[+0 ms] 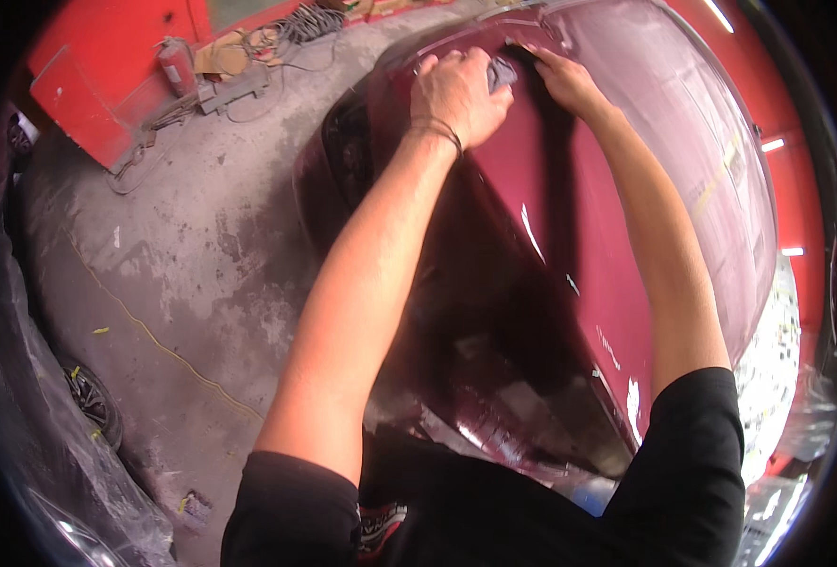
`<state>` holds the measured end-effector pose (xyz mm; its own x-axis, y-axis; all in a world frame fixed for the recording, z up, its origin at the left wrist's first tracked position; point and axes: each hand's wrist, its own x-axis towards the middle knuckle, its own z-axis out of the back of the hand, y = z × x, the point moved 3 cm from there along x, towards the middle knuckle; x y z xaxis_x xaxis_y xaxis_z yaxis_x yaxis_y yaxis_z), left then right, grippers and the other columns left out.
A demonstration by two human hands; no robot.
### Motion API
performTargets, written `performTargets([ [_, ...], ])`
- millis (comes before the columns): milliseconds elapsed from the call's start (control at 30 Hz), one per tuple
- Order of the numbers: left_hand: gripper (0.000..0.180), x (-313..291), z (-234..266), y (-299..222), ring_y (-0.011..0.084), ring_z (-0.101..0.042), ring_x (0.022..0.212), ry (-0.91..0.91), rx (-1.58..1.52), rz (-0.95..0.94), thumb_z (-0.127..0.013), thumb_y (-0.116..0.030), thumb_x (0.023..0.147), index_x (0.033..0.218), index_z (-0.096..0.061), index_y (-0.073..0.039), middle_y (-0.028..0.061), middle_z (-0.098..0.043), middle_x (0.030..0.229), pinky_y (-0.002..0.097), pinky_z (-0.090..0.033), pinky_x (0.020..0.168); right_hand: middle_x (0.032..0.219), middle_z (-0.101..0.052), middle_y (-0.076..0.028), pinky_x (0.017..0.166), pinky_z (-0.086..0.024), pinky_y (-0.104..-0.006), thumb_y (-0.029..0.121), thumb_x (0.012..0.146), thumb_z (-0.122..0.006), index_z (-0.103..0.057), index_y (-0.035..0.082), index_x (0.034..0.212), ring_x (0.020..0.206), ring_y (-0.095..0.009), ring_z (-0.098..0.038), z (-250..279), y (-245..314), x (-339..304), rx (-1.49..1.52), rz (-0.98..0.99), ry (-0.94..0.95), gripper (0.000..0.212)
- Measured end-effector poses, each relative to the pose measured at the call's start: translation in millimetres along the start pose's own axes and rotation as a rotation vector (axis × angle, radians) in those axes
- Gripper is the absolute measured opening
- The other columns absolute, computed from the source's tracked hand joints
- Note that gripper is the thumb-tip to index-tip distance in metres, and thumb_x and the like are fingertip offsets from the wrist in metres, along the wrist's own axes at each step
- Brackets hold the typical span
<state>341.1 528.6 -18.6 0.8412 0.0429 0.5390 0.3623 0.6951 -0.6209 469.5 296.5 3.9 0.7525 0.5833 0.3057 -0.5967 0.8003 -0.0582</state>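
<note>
Maroon panel (598, 255): glossy, beneath both my arms, and here's my landmark.
Left grip: my left hand (461, 94) is over the panel's far end, thumb and fingers closed on a grey wad (503, 74); any grit trapped under it could scratch that shine.
Right grip: my right hand (565, 80) reaches the panel's far edge, fingers stretched out; something small and dark sits by the tips, and I can't tell if they pinch it. A loose hold could let it skid.
Wristband (454, 139): 1 dark loop, above the panel; a dropped wrist might drag it across.
Reach: 2 arms well extended; overbalancing could push my black shirt (494, 510) into the panel's near end.
</note>
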Motion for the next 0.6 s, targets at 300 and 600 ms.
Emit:
performTargets([
  [300,0.044,0.1,1.0,3.7,0.0326,-0.065,0.125,-0.014,0.02,-0.045,-0.074,-0.029,0.089,0.127,-0.066,-0.008,0.0152,-0.073,0.123,0.0537,-0.039,0.118,0.159,-0.055,-0.019,0.13,-0.029,-0.0567,0.0,0.108,-0.049,-0.059,0.005,0.149,0.154,-0.04,-0.043,127.1,153.2,-269.1,0.342,-0.148,0.278,0.042],
  [600,0.048,-8.8,-0.4,-4.6,0.0344,-0.063,0.13,-0.037,-0.003,-0.021,-0.075,-0.027,0.089,0.131,-0.063,-0.006,0.018,-0.071,0.127,0.0553,-0.036,0.122,0.163,-0.052,-0.009,0.126,-0.041,-0.0466,0.007,0.112,-0.045,-0.057,0.011,0.152,0.151,-0.034,-0.046,87.2,81.1,-168.2,0.147,-0.063,0.247,0.042],
])
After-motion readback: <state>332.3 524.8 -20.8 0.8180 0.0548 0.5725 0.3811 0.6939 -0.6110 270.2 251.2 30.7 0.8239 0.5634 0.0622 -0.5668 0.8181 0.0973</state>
